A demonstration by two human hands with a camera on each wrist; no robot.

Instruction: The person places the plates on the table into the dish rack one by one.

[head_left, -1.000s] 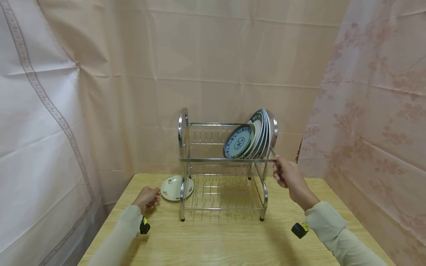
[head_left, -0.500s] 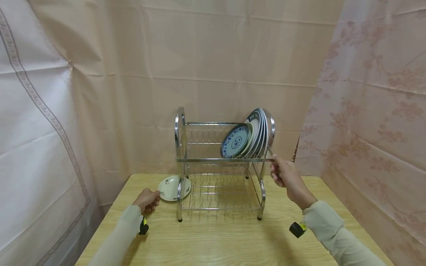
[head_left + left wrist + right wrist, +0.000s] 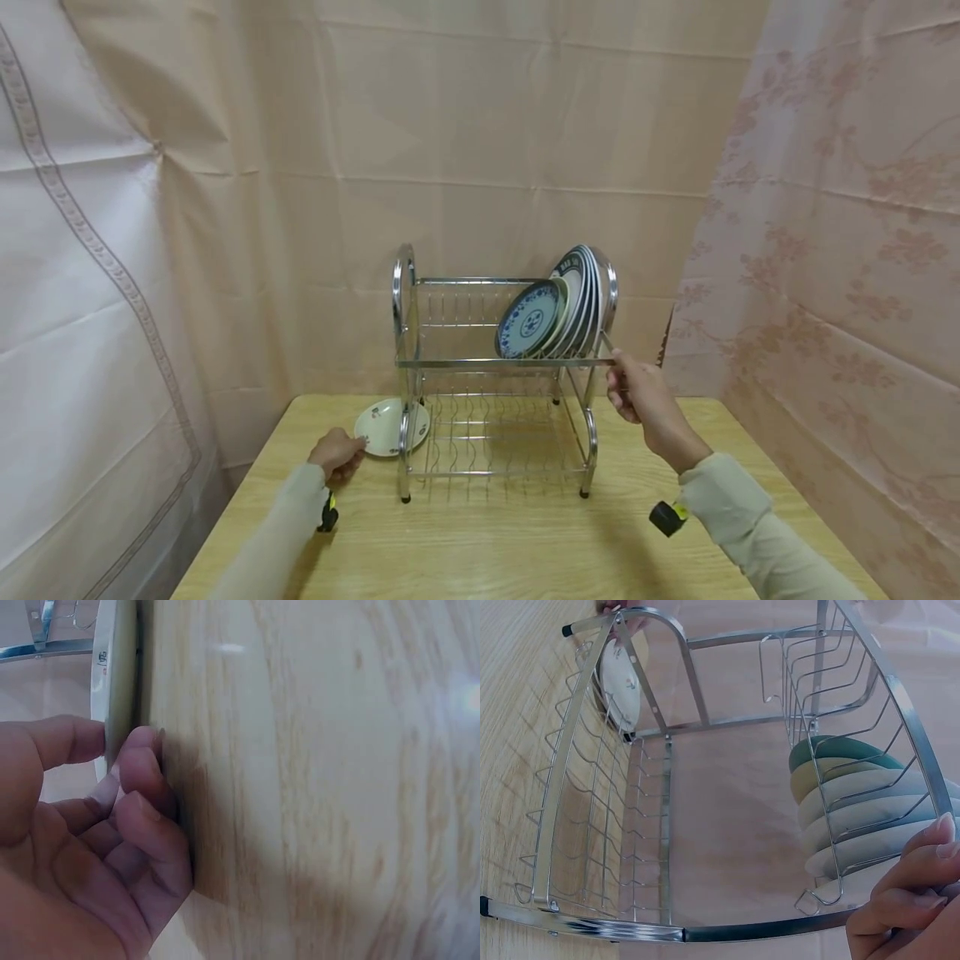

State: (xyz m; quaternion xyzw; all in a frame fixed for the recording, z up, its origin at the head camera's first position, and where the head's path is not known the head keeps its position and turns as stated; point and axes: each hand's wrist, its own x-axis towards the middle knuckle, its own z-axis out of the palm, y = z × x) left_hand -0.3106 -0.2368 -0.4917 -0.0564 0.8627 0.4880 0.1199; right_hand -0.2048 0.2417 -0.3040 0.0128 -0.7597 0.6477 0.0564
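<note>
A small cream plate [image 3: 378,431] with little printed motifs lies on the table at the rack's left, partly behind the rack's leg. My left hand [image 3: 337,452] pinches its near-left rim. The left wrist view shows the thumb on the upper face of the plate [image 3: 118,682] and curled fingers at its underside. At the right, my right hand [image 3: 648,404] grips the front corner of the upper tier of a two-tier metal dish rack [image 3: 465,363]. Several plates lean on edge in that tier's right end, a blue-patterned plate [image 3: 529,322] in front.
The rack's lower tier [image 3: 495,472] has wavy wire dividers and holds no plates. The rack stands on a wooden table [image 3: 480,542]. A beige curtain [image 3: 480,125] hangs behind, with a floral curtain [image 3: 847,275] at the right.
My left hand has moved slightly right and its thumb now lies over the plate's rim. The right hand keeps its hold on the rack. The head view has shifted a little.
</note>
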